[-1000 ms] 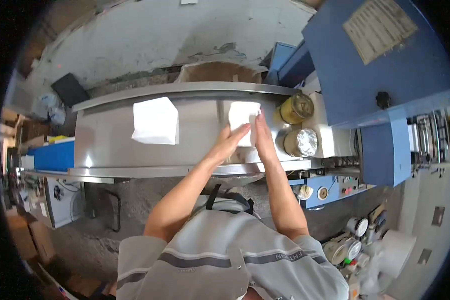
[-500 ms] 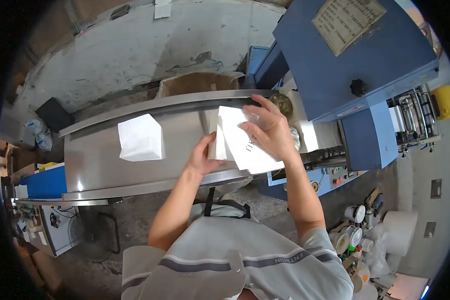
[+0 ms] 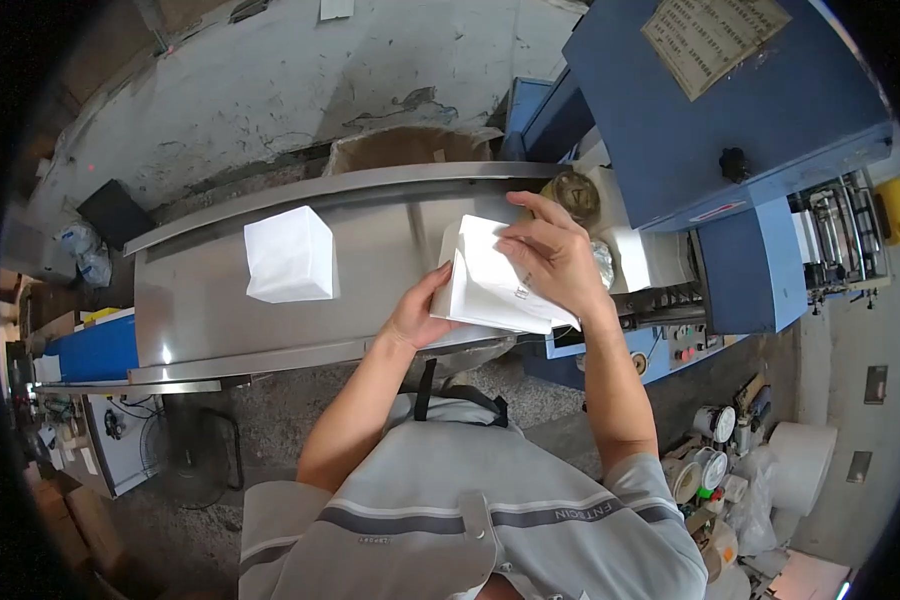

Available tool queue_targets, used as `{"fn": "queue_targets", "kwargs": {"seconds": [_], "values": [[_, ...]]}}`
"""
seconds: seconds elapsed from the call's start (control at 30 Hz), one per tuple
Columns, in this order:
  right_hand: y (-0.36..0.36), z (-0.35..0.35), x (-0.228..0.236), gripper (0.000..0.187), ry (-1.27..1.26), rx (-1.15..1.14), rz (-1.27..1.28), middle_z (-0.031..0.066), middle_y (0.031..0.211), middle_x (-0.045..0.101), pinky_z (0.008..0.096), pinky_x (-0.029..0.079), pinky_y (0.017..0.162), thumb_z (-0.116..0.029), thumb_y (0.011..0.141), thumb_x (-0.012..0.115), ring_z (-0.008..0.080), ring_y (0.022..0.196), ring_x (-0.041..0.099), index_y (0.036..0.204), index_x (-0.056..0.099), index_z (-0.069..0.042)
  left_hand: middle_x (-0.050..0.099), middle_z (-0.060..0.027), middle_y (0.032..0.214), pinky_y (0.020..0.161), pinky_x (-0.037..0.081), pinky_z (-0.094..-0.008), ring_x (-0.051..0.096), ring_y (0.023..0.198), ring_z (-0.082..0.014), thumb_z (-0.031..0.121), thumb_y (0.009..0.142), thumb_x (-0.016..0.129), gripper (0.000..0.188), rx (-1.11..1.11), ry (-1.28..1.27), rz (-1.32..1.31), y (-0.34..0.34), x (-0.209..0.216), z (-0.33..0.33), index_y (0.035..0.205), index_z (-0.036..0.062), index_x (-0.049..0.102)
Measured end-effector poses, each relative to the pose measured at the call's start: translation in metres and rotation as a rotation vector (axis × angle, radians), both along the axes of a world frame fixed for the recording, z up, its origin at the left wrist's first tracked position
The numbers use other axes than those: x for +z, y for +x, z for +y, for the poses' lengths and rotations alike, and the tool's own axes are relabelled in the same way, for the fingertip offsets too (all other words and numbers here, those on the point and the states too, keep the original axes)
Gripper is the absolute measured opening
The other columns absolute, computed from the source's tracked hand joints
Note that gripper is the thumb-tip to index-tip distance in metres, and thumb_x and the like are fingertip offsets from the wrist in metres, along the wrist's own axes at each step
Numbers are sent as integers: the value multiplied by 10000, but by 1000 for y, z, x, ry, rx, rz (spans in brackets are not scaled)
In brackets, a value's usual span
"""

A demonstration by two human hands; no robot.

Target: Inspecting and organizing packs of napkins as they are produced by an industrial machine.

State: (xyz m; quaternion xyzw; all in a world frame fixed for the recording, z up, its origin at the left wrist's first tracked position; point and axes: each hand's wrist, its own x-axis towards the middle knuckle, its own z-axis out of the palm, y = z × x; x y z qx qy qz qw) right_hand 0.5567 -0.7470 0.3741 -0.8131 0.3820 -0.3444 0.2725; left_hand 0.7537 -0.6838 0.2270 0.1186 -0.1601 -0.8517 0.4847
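My left hand (image 3: 420,312) grips the left side of a stack of white paper (image 3: 490,285), its thumb along the edge. The top piece carries some dark print, and the pieces fan apart slightly at the lower right. My right hand (image 3: 558,258) lies over the stack's right side, thumb and fingers drawn together at its upper right edge; the fingertips partly hide what they pinch. Both hands are above a shiny metal table (image 3: 365,262). A second white paper stack (image 3: 292,256) stands on the table to the left, apart from my hands.
A blue machine (image 3: 720,110) with a black knob rises at the right, by the table's end. A round, brownish roll-like thing (image 3: 573,197) sits beside my right hand. Behind the table is a cardboard box (image 3: 410,148). Tubs (image 3: 712,424) crowd the floor at lower right.
The printed top piece, earlier slanting out across the stack, now lies closer in line with it. My right hand's fingers have drawn together; my left hand keeps its hold.
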Motion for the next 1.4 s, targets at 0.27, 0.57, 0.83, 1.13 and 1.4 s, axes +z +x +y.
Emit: {"fn": "queue_targets", "kwargs": {"seconds": [0.27,0.57,0.83,1.13,1.4], "values": [[-8,5,-1,179,-29,-43,17,195,1236,639,348,595,727,-93,826,767,275,896,724,942,723,37,507,-114,1432,1029,450,-548,503,1313,-318,399,1016,445,559,39,31,61,5,-5,4,1501,134,364],[-12,3,-8,131,-8,-73,-14,163,1139,676,320,574,747,-26,850,736,231,909,703,937,693,61,497,-159,1446,1032,435,-560,502,1305,-362,434,994,450,592,8,0,2,3,-12,4,1459,70,426],[-14,1,-12,122,-154,-30,124,159,1070,675,354,552,721,-30,855,704,304,868,693,923,647,53,516,-147,1430,1067,405,-542,502,1308,-347,473,977,513,633,-9,30,23,2,-27,5,1457,70,430],[-9,2,-10,68,-50,-64,92,156,1002,633,354,504,732,-28,926,608,302,845,633,943,581,32,626,-117,1277,1010,482,-452,606,1186,-271,388,922,657,595,12,8,-4,8,-16,5,1377,37,502],[-3,6,6,143,118,-201,122,133,862,639,327,509,697,-82,950,638,222,737,618,997,586,43,624,-130,1261,973,513,-386,617,1169,-237,365,885,711,686,16,-75,-87,14,-5,2,1393,-16,453]]}}
